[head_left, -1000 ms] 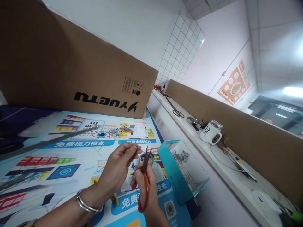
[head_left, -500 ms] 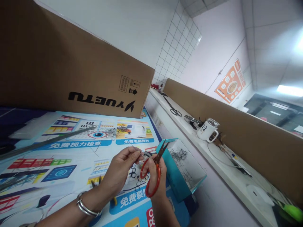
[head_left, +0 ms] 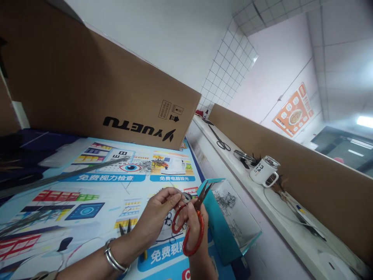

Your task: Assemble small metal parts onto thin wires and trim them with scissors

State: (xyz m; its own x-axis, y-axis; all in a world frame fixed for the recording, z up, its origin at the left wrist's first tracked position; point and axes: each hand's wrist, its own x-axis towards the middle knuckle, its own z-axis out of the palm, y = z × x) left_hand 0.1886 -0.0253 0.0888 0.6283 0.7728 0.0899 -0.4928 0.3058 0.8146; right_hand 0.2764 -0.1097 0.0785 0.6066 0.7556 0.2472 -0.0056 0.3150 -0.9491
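Note:
My left hand (head_left: 159, 212) pinches a thin wire (head_left: 183, 199) between thumb and fingertips, above the printed mat. Hooked in my right hand (head_left: 194, 223) is a pair of scissors with orange handles (head_left: 201, 233); the dark blades point up and away, slightly apart. The right fingertips meet close to the left ones, near the wire. Beneath my hands lie several small dark wire rings (head_left: 169, 219), partly hidden. A tool with dark pointed tips (head_left: 125, 226) shows behind my left forearm, which covers part of it.
Right of my hands, a teal box (head_left: 220, 229) holds tangled wire pieces (head_left: 226, 200). A bundle of long wires (head_left: 72, 171) lies at left, with a small wire heap (head_left: 147, 165) beyond. A cardboard box (head_left: 140, 97) stands behind. The right ledge carries a white mug (head_left: 264, 173) and black scissors (head_left: 223, 144).
The view has shifted, so everything sits a little further right and lower. Both hands stay close together, with the scissors still in my right hand and the wire in my left.

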